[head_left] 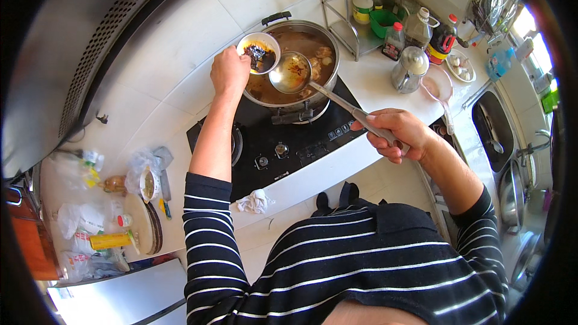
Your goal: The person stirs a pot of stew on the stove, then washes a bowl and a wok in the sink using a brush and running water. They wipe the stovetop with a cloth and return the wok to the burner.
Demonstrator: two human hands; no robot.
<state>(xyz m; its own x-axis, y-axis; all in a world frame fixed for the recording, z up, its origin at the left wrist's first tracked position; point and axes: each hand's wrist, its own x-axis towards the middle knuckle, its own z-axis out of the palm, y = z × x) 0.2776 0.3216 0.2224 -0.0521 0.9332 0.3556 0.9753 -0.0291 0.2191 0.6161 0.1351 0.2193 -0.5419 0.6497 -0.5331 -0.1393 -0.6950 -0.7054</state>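
My left hand (229, 71) grips the rim of a small white bowl (259, 53) with dark sauce in it, held over the left side of a large metal pot (334, 82). In my right hand (390, 135) is the handle of a metal ladle (290, 72). The ladle's bowl is just right of the small bowl, over the pot, with some liquid and reddish-brown bits in it. Brown broth (298, 38) and several pale lumps of food fill the pot, which stands on a black gas hob (253, 144).
A metal rack (345, 18) with bottles stands behind the pot on the right. Near it are a metal jug (408, 72), a pink strainer or pan (438, 83) and a sink (492, 131). A white cloth (254, 201) lies at the hob's front. Left are a round chopping board (137, 221) and a cleaver (165, 185).
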